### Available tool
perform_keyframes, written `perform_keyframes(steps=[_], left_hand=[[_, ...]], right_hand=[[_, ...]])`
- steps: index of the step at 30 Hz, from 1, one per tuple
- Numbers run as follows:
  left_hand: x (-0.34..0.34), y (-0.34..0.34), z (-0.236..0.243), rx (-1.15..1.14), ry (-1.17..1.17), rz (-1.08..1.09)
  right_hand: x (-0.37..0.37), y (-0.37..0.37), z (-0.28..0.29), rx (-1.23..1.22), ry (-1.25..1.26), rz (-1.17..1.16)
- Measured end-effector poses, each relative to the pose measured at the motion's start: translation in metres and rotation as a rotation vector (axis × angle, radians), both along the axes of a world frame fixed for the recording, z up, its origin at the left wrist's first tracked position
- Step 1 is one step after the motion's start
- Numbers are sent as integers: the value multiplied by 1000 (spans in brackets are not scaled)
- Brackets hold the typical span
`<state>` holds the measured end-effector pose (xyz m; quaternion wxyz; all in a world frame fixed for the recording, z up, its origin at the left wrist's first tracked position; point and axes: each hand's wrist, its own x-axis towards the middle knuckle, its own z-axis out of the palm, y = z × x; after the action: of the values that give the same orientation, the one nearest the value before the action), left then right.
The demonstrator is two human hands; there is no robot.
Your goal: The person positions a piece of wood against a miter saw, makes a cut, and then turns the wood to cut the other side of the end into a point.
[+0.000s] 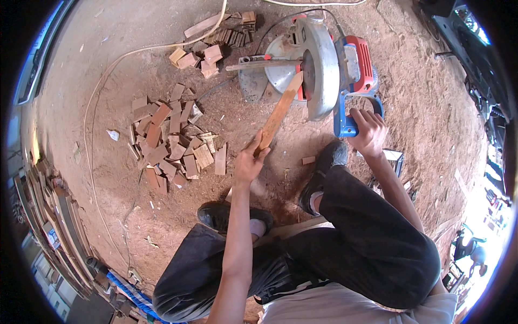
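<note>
My left hand (250, 161) is closed round the near end of a flat wooden strip (280, 114). The strip slants away to the right, its far end at the blade area of a miter saw (322, 65) on the ground. My right hand (369, 132) grips the blue saw handle (346, 121), fingers wrapped over it. The saw has a grey blade guard and a red and blue motor housing (359, 62). A thin wooden piece (261, 64) lies along the saw's fence. The guard hides the blade, so I cannot tell whether it touches the strip.
A heap of short cut wood pieces (174, 121) lies left of the saw, with more stacked blocks (226, 39) behind. A pale cable (129, 53) curves across the dusty ground. Long boards (51, 227) lie at the far left. My shoes (326, 167) are close to the saw.
</note>
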<state>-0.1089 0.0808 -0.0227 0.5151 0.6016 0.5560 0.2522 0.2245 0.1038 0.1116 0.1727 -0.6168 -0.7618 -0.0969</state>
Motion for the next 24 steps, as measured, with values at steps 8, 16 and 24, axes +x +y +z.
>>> perform_keyframes(steps=[8,16,24], left_hand=[[1,1,9,-61,27,9],[-3,-3,-1,66,46,-2],[-10,-3,-9,115,36,-29]], right_hand=[[-1,0,-1,3,7,-6],[-4,2,3,0,7,2],[1,1,9,-39,5,-41]])
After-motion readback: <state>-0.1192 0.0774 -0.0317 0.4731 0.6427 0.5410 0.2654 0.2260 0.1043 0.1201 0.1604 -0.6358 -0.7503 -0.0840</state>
